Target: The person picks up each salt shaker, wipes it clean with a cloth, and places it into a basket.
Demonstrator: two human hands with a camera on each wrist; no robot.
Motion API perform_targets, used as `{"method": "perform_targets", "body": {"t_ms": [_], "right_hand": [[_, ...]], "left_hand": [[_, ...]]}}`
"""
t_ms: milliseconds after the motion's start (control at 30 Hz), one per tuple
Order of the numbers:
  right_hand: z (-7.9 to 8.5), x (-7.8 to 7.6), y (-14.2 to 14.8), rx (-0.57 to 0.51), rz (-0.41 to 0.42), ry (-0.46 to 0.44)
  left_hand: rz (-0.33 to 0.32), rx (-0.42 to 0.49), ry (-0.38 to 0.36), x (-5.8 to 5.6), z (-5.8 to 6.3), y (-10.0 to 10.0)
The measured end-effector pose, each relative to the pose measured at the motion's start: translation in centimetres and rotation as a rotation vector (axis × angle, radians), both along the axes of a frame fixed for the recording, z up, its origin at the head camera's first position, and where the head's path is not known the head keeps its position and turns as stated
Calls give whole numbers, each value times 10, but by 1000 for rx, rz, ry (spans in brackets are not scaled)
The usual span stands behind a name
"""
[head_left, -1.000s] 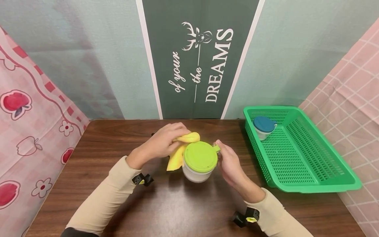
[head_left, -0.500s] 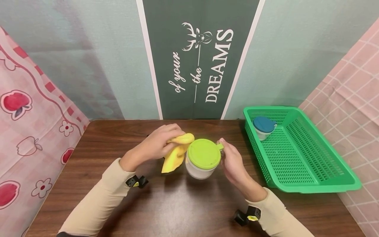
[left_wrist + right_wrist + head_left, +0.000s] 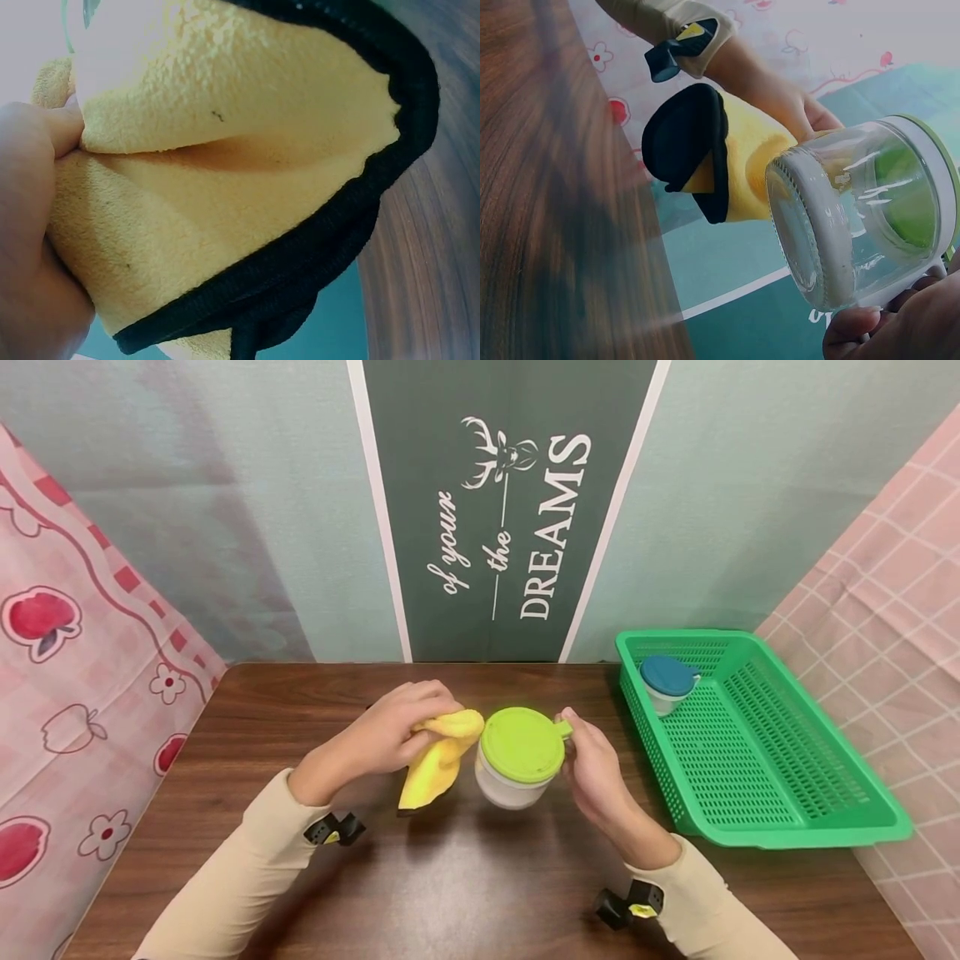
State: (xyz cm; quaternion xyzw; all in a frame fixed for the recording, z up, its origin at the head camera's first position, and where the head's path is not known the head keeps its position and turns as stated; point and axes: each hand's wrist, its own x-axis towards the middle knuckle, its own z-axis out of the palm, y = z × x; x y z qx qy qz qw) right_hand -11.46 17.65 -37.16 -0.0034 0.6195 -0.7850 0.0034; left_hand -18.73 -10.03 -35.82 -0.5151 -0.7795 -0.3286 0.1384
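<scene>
A clear glass jar [image 3: 877, 202] with a white band and a green lid [image 3: 522, 745] is held above the table by my right hand [image 3: 596, 768], whose fingers curl round its handle at the right side. My left hand [image 3: 397, 731] grips a bunched yellow cloth [image 3: 437, 764] just left of the jar. In the left wrist view the cloth [image 3: 210, 172] shows a black edging and a fold pinched at the thumb. From the head view I cannot tell whether cloth and jar touch. The jar's base faces the right wrist camera, and no contents show inside.
A green plastic basket [image 3: 667, 793] stands on the right of the brown wooden table [image 3: 480, 893]. In its far left corner sits a similar jar with a blue lid [image 3: 668, 676]. Printed cloth hangs behind the table and along both sides.
My left hand has drawn left and slightly down with the cloth, away from the jar's side. The right hand has carried the jar a little right and upward in the head view.
</scene>
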Motion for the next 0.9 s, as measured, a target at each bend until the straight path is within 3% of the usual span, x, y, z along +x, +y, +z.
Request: {"method": "perform_targets", "body": {"t_ms": [267, 900], "right_hand": [[0, -1, 0, 24, -20, -25], [-2, 0, -3, 44, 22, -30]], "left_hand": [[-20, 7, -23, 4, 1, -4], [-20, 33, -2, -3, 2, 8]]}}
